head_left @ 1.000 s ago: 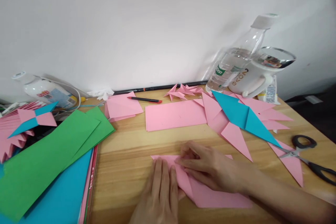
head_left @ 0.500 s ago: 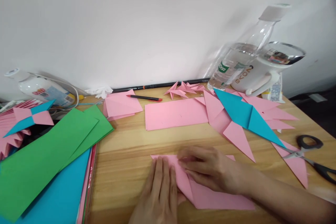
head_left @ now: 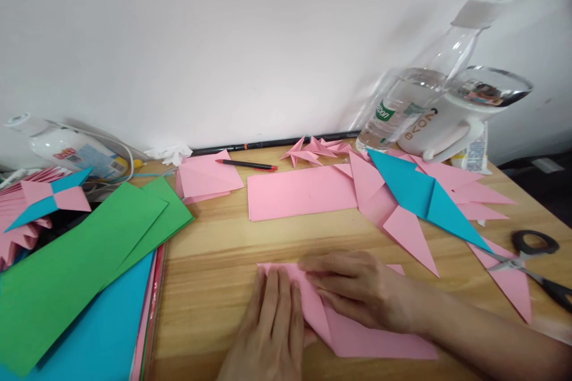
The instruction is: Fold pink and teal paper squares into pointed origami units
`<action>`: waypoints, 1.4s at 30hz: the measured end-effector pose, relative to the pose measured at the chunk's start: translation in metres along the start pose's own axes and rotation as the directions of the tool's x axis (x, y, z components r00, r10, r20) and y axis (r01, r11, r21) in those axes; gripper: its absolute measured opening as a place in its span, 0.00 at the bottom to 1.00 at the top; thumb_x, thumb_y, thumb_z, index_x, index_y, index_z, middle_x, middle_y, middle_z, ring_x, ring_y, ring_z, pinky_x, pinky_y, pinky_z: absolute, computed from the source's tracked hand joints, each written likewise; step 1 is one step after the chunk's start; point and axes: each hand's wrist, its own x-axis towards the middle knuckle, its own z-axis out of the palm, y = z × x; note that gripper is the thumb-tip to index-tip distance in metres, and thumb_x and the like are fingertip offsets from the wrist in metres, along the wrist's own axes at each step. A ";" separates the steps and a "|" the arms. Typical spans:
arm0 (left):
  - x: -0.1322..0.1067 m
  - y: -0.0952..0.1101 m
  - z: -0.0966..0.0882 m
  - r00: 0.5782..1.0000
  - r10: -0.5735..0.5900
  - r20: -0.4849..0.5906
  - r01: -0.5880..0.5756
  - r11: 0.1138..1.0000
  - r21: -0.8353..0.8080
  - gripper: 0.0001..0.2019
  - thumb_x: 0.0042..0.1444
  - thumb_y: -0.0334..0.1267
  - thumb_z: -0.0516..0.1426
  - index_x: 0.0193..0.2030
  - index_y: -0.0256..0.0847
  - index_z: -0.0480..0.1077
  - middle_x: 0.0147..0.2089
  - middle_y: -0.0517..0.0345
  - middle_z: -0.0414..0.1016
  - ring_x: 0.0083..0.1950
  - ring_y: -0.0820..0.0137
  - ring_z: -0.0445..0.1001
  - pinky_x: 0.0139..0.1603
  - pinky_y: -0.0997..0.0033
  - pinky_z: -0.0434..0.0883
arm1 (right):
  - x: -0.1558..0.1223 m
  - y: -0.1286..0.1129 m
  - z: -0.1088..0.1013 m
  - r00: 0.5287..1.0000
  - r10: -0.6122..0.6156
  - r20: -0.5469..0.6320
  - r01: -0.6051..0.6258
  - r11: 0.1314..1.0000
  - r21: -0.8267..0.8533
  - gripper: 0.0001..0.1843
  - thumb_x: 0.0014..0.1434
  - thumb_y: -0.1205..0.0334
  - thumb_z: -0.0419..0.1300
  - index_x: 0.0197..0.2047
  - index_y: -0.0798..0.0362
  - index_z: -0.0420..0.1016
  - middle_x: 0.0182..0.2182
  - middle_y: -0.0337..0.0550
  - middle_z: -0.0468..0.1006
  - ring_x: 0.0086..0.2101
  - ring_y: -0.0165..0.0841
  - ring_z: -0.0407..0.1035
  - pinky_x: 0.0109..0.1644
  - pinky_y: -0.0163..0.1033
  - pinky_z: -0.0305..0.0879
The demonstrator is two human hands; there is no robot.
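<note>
A sheet of pink paper lies on the table with its left part folded over in a slanting flap. My left hand rests on that folded part, its fingers stretched out flat and pointing away from me. At the flap's upper edge, my right hand bends its fingers down onto the pink paper; its thumb side is slightly blurred, and the fingertips hide part of the fold.
Behind the hands lie a pink paper stack, pink squares, a pen and blue-and-pink folded pieces. Scissors are at right, near a bottle and mug. Green sheets cover the left.
My right hand has shifted very slightly left along the fold. My left hand stays on the pink paper. The whole view has shifted a little.
</note>
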 end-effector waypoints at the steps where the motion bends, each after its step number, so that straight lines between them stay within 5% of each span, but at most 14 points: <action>1: -0.001 0.000 0.000 1.000 0.005 0.013 -0.005 1.000 -0.001 0.22 0.62 0.37 0.50 0.57 0.20 0.63 0.54 0.31 0.71 0.56 0.50 0.69 0.59 0.47 0.60 | 0.000 0.000 0.000 1.000 0.003 0.003 -0.003 1.000 0.002 0.11 0.64 0.71 0.51 0.46 0.60 0.73 0.43 0.53 0.78 0.45 0.34 0.74 0.50 0.36 0.73; 35: -0.001 -0.001 0.001 0.998 0.001 0.067 0.002 0.999 -0.051 0.21 0.63 0.34 0.46 0.59 0.23 0.62 0.55 0.34 0.70 0.56 0.52 0.69 0.60 0.48 0.58 | 0.001 -0.001 -0.002 1.000 0.014 0.000 -0.014 1.000 0.015 0.11 0.64 0.72 0.51 0.42 0.60 0.74 0.42 0.53 0.78 0.43 0.33 0.74 0.46 0.34 0.75; 42: 0.004 -0.002 0.000 1.000 -0.019 -0.009 0.019 0.999 -0.031 0.19 0.64 0.36 0.46 0.54 0.22 0.66 0.50 0.35 0.73 0.52 0.51 0.71 0.58 0.49 0.57 | 0.002 -0.001 -0.003 1.000 0.010 0.004 -0.010 1.000 0.017 0.11 0.64 0.72 0.51 0.41 0.60 0.75 0.41 0.53 0.78 0.43 0.33 0.74 0.47 0.35 0.74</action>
